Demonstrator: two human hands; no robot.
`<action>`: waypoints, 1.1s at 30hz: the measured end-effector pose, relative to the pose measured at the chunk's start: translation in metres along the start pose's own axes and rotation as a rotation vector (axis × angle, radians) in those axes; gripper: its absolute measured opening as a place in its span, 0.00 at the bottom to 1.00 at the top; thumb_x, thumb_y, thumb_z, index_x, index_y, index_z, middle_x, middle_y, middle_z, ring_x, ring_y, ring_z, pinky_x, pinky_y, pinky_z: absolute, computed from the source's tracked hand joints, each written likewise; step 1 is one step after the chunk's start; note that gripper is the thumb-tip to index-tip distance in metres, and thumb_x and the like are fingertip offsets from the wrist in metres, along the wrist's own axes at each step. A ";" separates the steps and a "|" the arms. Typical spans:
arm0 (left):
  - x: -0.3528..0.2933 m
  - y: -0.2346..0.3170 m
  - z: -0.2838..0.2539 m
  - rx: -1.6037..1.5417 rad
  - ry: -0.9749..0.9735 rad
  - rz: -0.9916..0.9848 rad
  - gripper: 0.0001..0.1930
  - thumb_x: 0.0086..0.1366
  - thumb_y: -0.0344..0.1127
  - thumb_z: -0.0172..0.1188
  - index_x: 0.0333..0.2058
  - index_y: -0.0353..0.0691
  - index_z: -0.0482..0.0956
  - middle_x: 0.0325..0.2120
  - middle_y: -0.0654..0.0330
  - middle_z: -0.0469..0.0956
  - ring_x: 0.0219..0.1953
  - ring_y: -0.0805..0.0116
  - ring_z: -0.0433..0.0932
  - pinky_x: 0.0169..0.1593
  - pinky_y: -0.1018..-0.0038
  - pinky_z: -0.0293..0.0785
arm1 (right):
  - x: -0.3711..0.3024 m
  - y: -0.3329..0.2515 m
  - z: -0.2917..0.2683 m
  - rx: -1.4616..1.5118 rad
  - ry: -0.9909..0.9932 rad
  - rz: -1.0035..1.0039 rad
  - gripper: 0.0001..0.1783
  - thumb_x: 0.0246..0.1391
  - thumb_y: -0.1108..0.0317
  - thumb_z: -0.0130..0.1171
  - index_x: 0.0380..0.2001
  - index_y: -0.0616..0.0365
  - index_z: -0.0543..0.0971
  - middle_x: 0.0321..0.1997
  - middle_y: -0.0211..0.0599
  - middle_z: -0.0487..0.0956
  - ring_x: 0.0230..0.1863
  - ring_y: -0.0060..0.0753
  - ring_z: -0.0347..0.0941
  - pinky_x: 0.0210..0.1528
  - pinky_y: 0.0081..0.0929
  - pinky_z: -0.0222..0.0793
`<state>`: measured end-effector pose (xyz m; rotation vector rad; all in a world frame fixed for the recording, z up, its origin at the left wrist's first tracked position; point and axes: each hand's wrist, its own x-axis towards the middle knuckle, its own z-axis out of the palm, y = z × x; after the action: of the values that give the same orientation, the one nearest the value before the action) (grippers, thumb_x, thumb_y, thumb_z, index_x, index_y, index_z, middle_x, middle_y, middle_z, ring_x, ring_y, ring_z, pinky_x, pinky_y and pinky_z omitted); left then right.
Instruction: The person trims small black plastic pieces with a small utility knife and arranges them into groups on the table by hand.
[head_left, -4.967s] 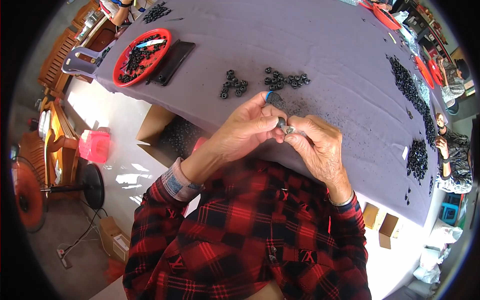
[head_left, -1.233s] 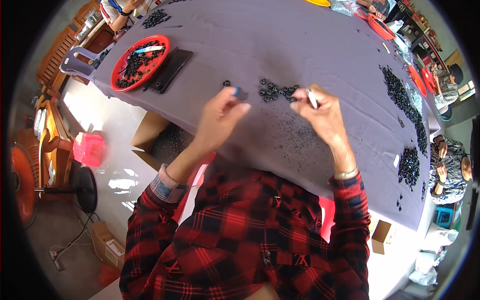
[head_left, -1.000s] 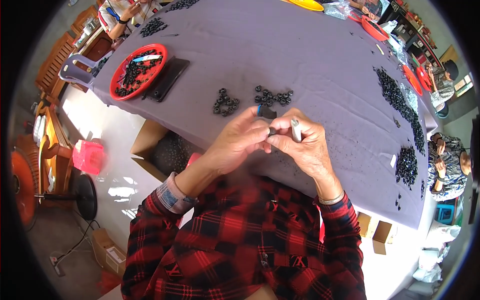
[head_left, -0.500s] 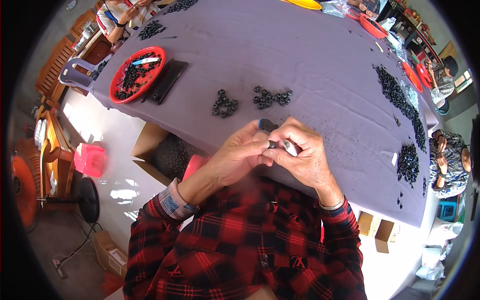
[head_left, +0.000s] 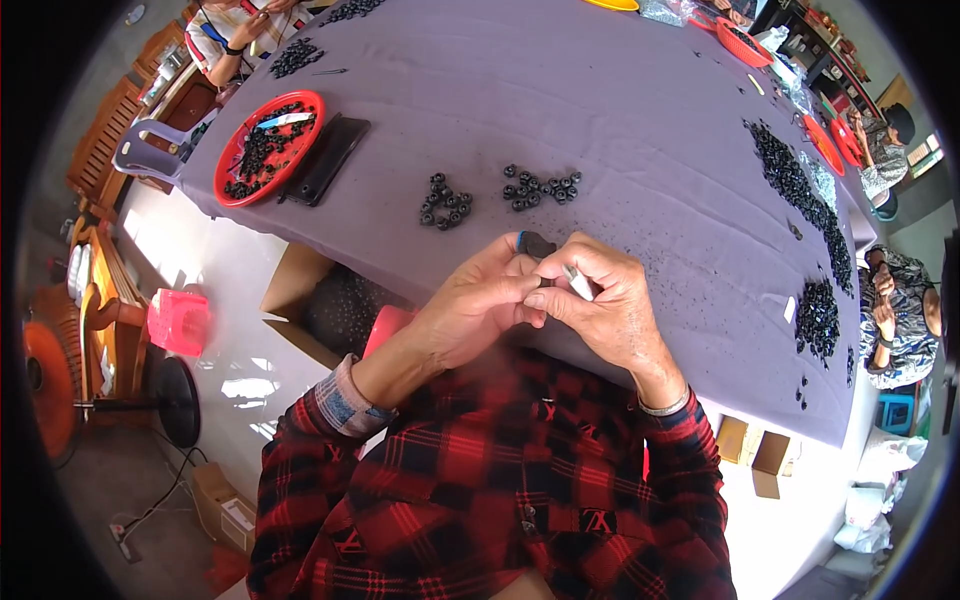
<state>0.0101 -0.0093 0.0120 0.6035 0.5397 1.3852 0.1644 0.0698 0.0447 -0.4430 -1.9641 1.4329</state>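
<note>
My two hands meet over the near edge of the cloth-covered table. Pinched in the fingers of my left hand (head_left: 475, 305) is a small black part (head_left: 543, 284), mostly hidden by the fingertips. A dark finger cover (head_left: 538, 244) with a blue edge sits on one left finger. My right hand (head_left: 618, 305) is closed around a small white-handled tool (head_left: 579, 284), its grey tip close to the black part; the tip's exact kind is unclear. Beyond the hands lie two loose clusters of round black parts with holes, one on the left (head_left: 445, 204) and one on the right (head_left: 541, 188).
A red basket (head_left: 221, 168) of black parts stands left, beside a flat black case (head_left: 335, 160). Heaps of black pieces (head_left: 817, 318) lie along the right side. Under the table is an open cardboard box (head_left: 292, 285). Other people sit around the table.
The white tool has turned in my right hand, and more of its pale handle shows. My left hand stays pinched in nearly the same place. The whole view has shifted slightly.
</note>
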 end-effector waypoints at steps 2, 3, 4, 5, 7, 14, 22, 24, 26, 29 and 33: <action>0.000 -0.001 -0.003 0.031 -0.016 0.015 0.16 0.63 0.29 0.57 0.48 0.39 0.64 0.31 0.67 0.72 0.35 0.74 0.74 0.40 0.75 0.72 | -0.001 0.002 0.000 0.117 -0.023 0.077 0.06 0.49 0.77 0.66 0.29 0.65 0.78 0.26 0.31 0.74 0.27 0.22 0.74 0.30 0.22 0.69; 0.000 0.000 -0.004 0.031 -0.014 0.014 0.16 0.63 0.29 0.57 0.48 0.39 0.64 0.31 0.67 0.72 0.35 0.74 0.74 0.40 0.75 0.72 | -0.001 0.005 0.000 0.224 -0.038 0.128 0.05 0.50 0.78 0.64 0.29 0.65 0.78 0.26 0.33 0.76 0.27 0.25 0.75 0.31 0.23 0.71; -0.001 0.000 -0.004 0.035 -0.024 0.010 0.15 0.64 0.29 0.56 0.47 0.39 0.64 0.31 0.65 0.73 0.35 0.74 0.74 0.40 0.75 0.72 | -0.002 0.008 -0.001 0.334 -0.054 0.180 0.04 0.51 0.78 0.63 0.29 0.66 0.78 0.26 0.35 0.77 0.28 0.28 0.77 0.32 0.25 0.73; -0.001 0.001 -0.004 0.038 -0.034 0.005 0.13 0.65 0.28 0.54 0.47 0.39 0.65 0.30 0.64 0.73 0.35 0.74 0.73 0.39 0.75 0.71 | -0.001 0.007 -0.002 0.337 -0.054 0.183 0.04 0.51 0.78 0.63 0.29 0.66 0.78 0.26 0.35 0.77 0.28 0.28 0.77 0.32 0.25 0.73; -0.001 0.000 -0.003 0.034 -0.028 -0.011 0.15 0.64 0.29 0.56 0.48 0.39 0.64 0.30 0.65 0.72 0.34 0.74 0.73 0.39 0.75 0.70 | -0.001 0.004 -0.006 0.456 -0.093 0.228 0.03 0.53 0.77 0.62 0.30 0.67 0.78 0.25 0.37 0.78 0.28 0.31 0.78 0.33 0.28 0.75; 0.005 0.002 -0.002 -0.008 -0.037 -0.039 0.18 0.63 0.31 0.58 0.49 0.39 0.63 0.29 0.66 0.69 0.34 0.74 0.70 0.38 0.74 0.68 | 0.004 0.003 -0.011 0.366 -0.084 0.232 0.08 0.58 0.70 0.58 0.32 0.66 0.79 0.27 0.36 0.80 0.25 0.26 0.74 0.30 0.23 0.71; 0.004 0.009 -0.002 0.063 -0.033 0.089 0.16 0.64 0.33 0.58 0.46 0.39 0.63 0.30 0.63 0.70 0.34 0.73 0.70 0.38 0.74 0.68 | -0.003 -0.005 -0.014 -0.276 0.072 -0.003 0.18 0.56 0.57 0.61 0.37 0.63 0.78 0.29 0.30 0.74 0.31 0.21 0.67 0.35 0.22 0.65; 0.002 0.011 0.000 0.067 -0.022 0.107 0.15 0.64 0.33 0.58 0.46 0.40 0.63 0.30 0.62 0.71 0.34 0.73 0.70 0.39 0.74 0.68 | -0.005 -0.009 -0.013 -0.429 0.013 -0.148 0.15 0.56 0.59 0.60 0.37 0.62 0.78 0.27 0.36 0.73 0.29 0.28 0.70 0.32 0.24 0.66; 0.002 0.011 0.001 0.073 -0.014 0.121 0.14 0.65 0.33 0.57 0.46 0.40 0.63 0.30 0.62 0.71 0.34 0.73 0.70 0.39 0.74 0.69 | -0.009 -0.005 -0.008 -0.465 0.023 -0.175 0.14 0.55 0.60 0.61 0.37 0.61 0.78 0.27 0.37 0.74 0.27 0.30 0.70 0.30 0.25 0.65; 0.001 0.010 -0.001 0.062 -0.047 0.128 0.13 0.65 0.33 0.56 0.45 0.41 0.63 0.30 0.61 0.71 0.34 0.73 0.71 0.40 0.75 0.69 | -0.009 -0.007 -0.006 -0.586 0.014 -0.236 0.12 0.52 0.62 0.64 0.36 0.58 0.79 0.25 0.36 0.76 0.23 0.34 0.71 0.26 0.28 0.66; 0.002 0.008 -0.003 0.050 -0.069 0.114 0.13 0.66 0.34 0.55 0.45 0.42 0.63 0.31 0.61 0.71 0.34 0.72 0.71 0.41 0.75 0.69 | -0.009 -0.005 -0.006 -0.632 0.022 -0.261 0.12 0.51 0.62 0.64 0.35 0.58 0.80 0.24 0.36 0.76 0.24 0.35 0.72 0.27 0.28 0.67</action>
<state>0.0021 -0.0063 0.0152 0.7295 0.4915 1.4556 0.1751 0.0669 0.0481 -0.4472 -2.3338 0.6249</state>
